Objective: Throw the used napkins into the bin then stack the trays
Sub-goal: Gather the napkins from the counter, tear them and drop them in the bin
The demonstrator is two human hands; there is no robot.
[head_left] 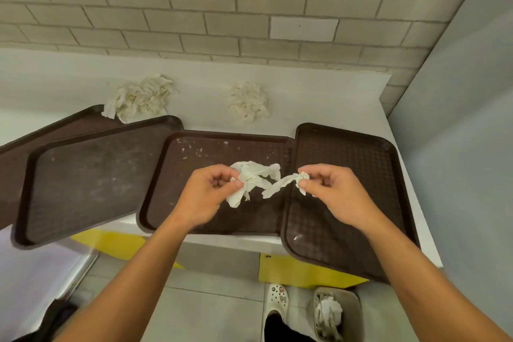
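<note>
My left hand (206, 191) is curled, thumb and forefinger pinching a crumpled white napkin (251, 178) that bunches out past my knuckles and hangs a little below them. My right hand (331, 191) is curled the same way, its fingertips (302, 183) pinching a smaller twisted napkin strip (280, 187) whose loose tail trails toward eight o'clock, nearly meeting the paper in my left. Both hands hover above the middle tray (211, 211), a brown one speckled with crumbs near its far rim. At three o'clock from it lies the right tray (361, 164), whose left edge overlaps the middle tray's right side and whose near end juts out over the counter's (319, 91) front edge. At nine o'clock is the left tray (83, 175), tilted, with its near corner hanging past the counter, and it rests partly on a fourth tray (16, 158) behind it. On the white counter, toward eleven o'clock, a wad of used napkins (141, 97) touches the far corner of that fourth tray; another wad (248, 101) sits at twelve o'clock, apart from the trays. Down at five o'clock, on the floor beside my pale clog (279, 302), stands the bin (355, 311) with white crumpled paper (329, 311) already inside.
</note>
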